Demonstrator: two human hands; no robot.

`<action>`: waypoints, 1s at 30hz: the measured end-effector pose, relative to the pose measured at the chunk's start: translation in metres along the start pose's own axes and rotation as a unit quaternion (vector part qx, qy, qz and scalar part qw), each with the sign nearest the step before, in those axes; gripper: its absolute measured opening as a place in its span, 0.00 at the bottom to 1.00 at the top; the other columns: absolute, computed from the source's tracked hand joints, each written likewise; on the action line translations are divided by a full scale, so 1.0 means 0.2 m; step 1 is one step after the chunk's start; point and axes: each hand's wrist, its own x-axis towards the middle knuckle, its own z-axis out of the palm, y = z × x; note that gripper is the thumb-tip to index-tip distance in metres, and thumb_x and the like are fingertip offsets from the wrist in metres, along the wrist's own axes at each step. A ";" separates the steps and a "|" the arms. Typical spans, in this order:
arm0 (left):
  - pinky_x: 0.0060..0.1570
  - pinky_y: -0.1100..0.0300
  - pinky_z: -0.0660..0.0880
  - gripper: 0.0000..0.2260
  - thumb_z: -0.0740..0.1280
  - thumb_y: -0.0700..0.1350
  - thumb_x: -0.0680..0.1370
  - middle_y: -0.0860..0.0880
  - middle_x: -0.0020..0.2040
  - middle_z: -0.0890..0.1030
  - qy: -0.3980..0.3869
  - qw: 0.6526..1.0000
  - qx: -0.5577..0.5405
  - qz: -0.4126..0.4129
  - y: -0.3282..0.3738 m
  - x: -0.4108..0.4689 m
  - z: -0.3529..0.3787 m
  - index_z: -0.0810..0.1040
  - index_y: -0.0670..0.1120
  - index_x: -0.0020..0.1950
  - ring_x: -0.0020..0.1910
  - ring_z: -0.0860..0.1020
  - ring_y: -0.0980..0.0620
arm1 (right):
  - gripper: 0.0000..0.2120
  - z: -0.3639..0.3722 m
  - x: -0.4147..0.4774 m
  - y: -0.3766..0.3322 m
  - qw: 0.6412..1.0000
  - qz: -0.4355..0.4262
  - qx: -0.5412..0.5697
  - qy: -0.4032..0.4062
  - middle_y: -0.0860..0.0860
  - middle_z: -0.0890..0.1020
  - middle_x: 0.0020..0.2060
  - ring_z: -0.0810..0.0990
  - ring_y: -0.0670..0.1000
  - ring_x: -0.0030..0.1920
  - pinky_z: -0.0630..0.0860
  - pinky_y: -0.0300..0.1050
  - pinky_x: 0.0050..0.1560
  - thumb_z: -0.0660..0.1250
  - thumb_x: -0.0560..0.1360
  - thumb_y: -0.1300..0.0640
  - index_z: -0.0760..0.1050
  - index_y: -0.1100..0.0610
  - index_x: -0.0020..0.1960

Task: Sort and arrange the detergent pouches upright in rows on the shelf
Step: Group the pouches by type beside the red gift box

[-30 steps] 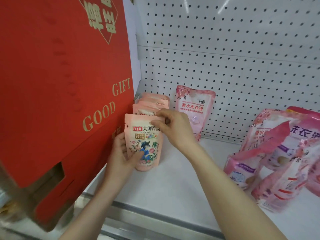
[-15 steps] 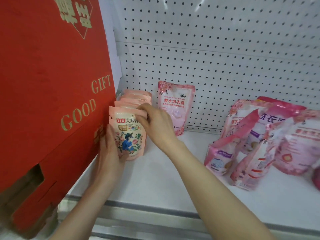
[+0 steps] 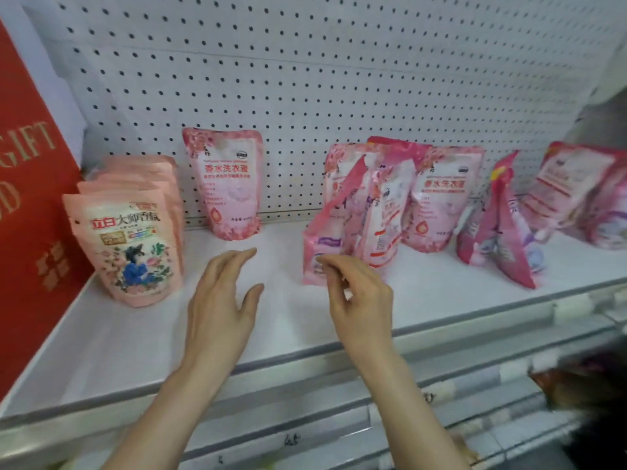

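Note:
A row of light pink pouches (image 3: 127, 245) stands upright at the shelf's left end, front one showing a blue figure. One darker pink pouch (image 3: 225, 184) stands alone against the pegboard. To the right, a jumble of pink pouches (image 3: 369, 212) leans together, and more pouches (image 3: 502, 228) lean further right. My left hand (image 3: 222, 300) hovers over the bare shelf with fingers straight, holding nothing. My right hand (image 3: 358, 296) has loosely curled fingers just in front of the leaning pouches, its fingertips near the lowest one, holding nothing.
A large red gift box (image 3: 30, 212) with gold lettering stands against the shelf's left end. A white pegboard (image 3: 305, 79) backs the white shelf (image 3: 135, 340). A metal price rail (image 3: 305, 385) runs along the front edge. Something dark shows at the lower right.
Both hands have let go of the front light pink pouch and moved right. The view has turned right, showing more leaning pouches.

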 end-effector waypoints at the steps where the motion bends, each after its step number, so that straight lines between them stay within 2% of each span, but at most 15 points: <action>1: 0.58 0.64 0.64 0.23 0.71 0.39 0.74 0.49 0.64 0.74 -0.019 1.000 -0.014 0.006 0.05 0.00 0.05 0.73 0.50 0.68 0.62 0.73 0.49 | 0.09 -0.07 -0.04 0.05 0.999 0.017 -0.016 0.026 0.49 0.84 0.46 0.81 0.50 0.42 0.79 0.51 0.42 0.67 0.76 0.65 0.82 0.58 0.53; 3: 0.57 0.61 0.68 0.23 0.71 0.40 0.74 0.50 0.63 0.74 -0.046 0.998 -0.045 0.015 0.14 0.00 0.15 0.73 0.51 0.68 0.60 0.75 0.49 | 0.08 -0.19 -0.07 0.13 0.994 0.061 -0.039 0.086 0.48 0.83 0.46 0.79 0.51 0.42 0.78 0.53 0.40 0.66 0.77 0.62 0.81 0.57 0.54; 5: 0.55 0.61 0.70 0.24 0.72 0.40 0.74 0.51 0.63 0.73 -0.055 0.996 -0.070 0.021 0.23 0.01 0.24 0.72 0.51 0.68 0.57 0.76 0.49 | 0.12 -0.26 -0.03 0.19 0.985 0.118 -0.054 0.117 0.47 0.79 0.52 0.77 0.51 0.50 0.78 0.53 0.47 0.68 0.77 0.55 0.75 0.54 0.60; 8: 0.55 0.63 0.69 0.23 0.71 0.42 0.75 0.52 0.63 0.74 -0.048 0.995 -0.089 0.025 0.34 0.03 0.34 0.72 0.51 0.69 0.57 0.75 0.53 | 0.32 -0.26 0.15 0.25 0.981 0.171 -0.075 0.045 0.51 0.73 0.61 0.70 0.52 0.62 0.70 0.49 0.63 0.71 0.72 0.39 0.66 0.54 0.68; 10: 0.55 0.63 0.69 0.23 0.71 0.41 0.75 0.52 0.62 0.75 -0.043 0.994 -0.095 0.028 0.40 0.04 0.38 0.72 0.52 0.68 0.56 0.75 0.56 | 0.39 -0.21 0.26 0.27 0.981 0.166 -0.102 -0.021 0.52 0.71 0.63 0.69 0.53 0.64 0.69 0.49 0.63 0.70 0.68 0.33 0.65 0.55 0.70; 11: 0.54 0.63 0.70 0.23 0.71 0.41 0.74 0.53 0.61 0.75 -0.041 0.994 -0.095 0.029 0.43 0.05 0.40 0.72 0.52 0.68 0.55 0.76 0.56 | 0.40 -0.19 0.29 0.29 0.980 0.162 -0.105 -0.046 0.53 0.71 0.63 0.69 0.53 0.64 0.70 0.50 0.62 0.70 0.68 0.33 0.65 0.55 0.70; 14: 0.54 0.63 0.71 0.23 0.71 0.40 0.74 0.53 0.60 0.76 -0.037 0.995 -0.087 0.022 0.47 0.05 0.46 0.73 0.51 0.68 0.53 0.78 0.55 | 0.25 -0.22 0.31 0.40 0.988 0.125 -0.064 -0.065 0.51 0.76 0.55 0.75 0.53 0.54 0.75 0.49 0.50 0.67 0.72 0.42 0.69 0.54 0.64; 16: 0.56 0.60 0.72 0.23 0.72 0.40 0.74 0.52 0.60 0.77 -0.035 0.996 -0.077 0.012 0.50 0.05 0.51 0.73 0.50 0.68 0.54 0.78 0.54 | 0.17 -0.30 0.31 0.51 0.991 0.112 -0.024 -0.062 0.49 0.78 0.42 0.77 0.52 0.41 0.72 0.46 0.39 0.63 0.74 0.47 0.72 0.54 0.59; 18: 0.58 0.57 0.73 0.23 0.71 0.40 0.75 0.51 0.63 0.76 -0.041 0.996 -0.074 -0.004 0.54 0.06 0.57 0.73 0.49 0.69 0.55 0.78 0.53 | 0.14 -0.39 0.33 0.64 0.987 0.147 0.033 -0.059 0.47 0.79 0.36 0.77 0.49 0.36 0.69 0.43 0.36 0.60 0.75 0.48 0.73 0.54 0.55; 21: 0.62 0.53 0.74 0.24 0.70 0.41 0.76 0.49 0.67 0.74 -0.058 0.995 -0.078 -0.033 0.62 0.08 0.67 0.70 0.49 0.71 0.59 0.77 0.51 | 0.12 -0.49 0.39 0.81 0.950 0.245 0.175 -0.083 0.39 0.82 0.45 0.80 0.36 0.45 0.73 0.34 0.41 0.63 0.76 0.51 0.73 0.50 0.59; 22: 0.62 0.52 0.73 0.24 0.69 0.41 0.77 0.49 0.67 0.73 -0.065 0.994 -0.080 -0.037 0.64 0.09 0.70 0.70 0.49 0.72 0.60 0.76 0.51 | 0.14 -0.51 0.40 0.85 0.934 0.266 0.221 -0.093 0.37 0.82 0.48 0.80 0.35 0.50 0.74 0.33 0.44 0.66 0.75 0.50 0.73 0.48 0.60; 24: 0.64 0.51 0.72 0.24 0.69 0.43 0.77 0.50 0.68 0.74 -0.086 0.992 -0.080 -0.036 0.68 0.11 0.75 0.69 0.50 0.73 0.64 0.74 0.51 | 0.19 -0.50 0.41 0.88 0.918 0.277 0.262 -0.107 0.37 0.83 0.50 0.81 0.37 0.53 0.77 0.33 0.48 0.72 0.70 0.46 0.72 0.45 0.59; 26: 0.65 0.50 0.72 0.24 0.68 0.41 0.77 0.51 0.66 0.76 -0.107 0.991 -0.073 -0.035 0.70 0.12 0.79 0.69 0.51 0.73 0.64 0.75 0.52 | 0.20 -0.47 0.43 0.89 0.924 0.270 0.250 -0.108 0.39 0.84 0.50 0.82 0.41 0.52 0.79 0.39 0.52 0.76 0.69 0.50 0.72 0.47 0.57; 28: 0.63 0.51 0.74 0.22 0.67 0.37 0.77 0.51 0.62 0.78 -0.107 0.989 -0.087 -0.047 0.71 0.14 0.80 0.73 0.51 0.69 0.60 0.77 0.55 | 0.16 -0.47 0.46 0.89 0.936 0.248 0.229 -0.103 0.42 0.82 0.49 0.83 0.46 0.52 0.79 0.40 0.50 0.74 0.72 0.58 0.72 0.49 0.56; 30: 0.61 0.54 0.76 0.19 0.65 0.33 0.77 0.54 0.56 0.81 -0.102 0.985 -0.129 -0.062 0.71 0.15 0.79 0.77 0.53 0.62 0.54 0.80 0.60 | 0.13 -0.53 0.47 0.90 0.948 0.221 0.204 -0.105 0.42 0.81 0.49 0.82 0.46 0.51 0.77 0.33 0.45 0.70 0.75 0.61 0.74 0.50 0.56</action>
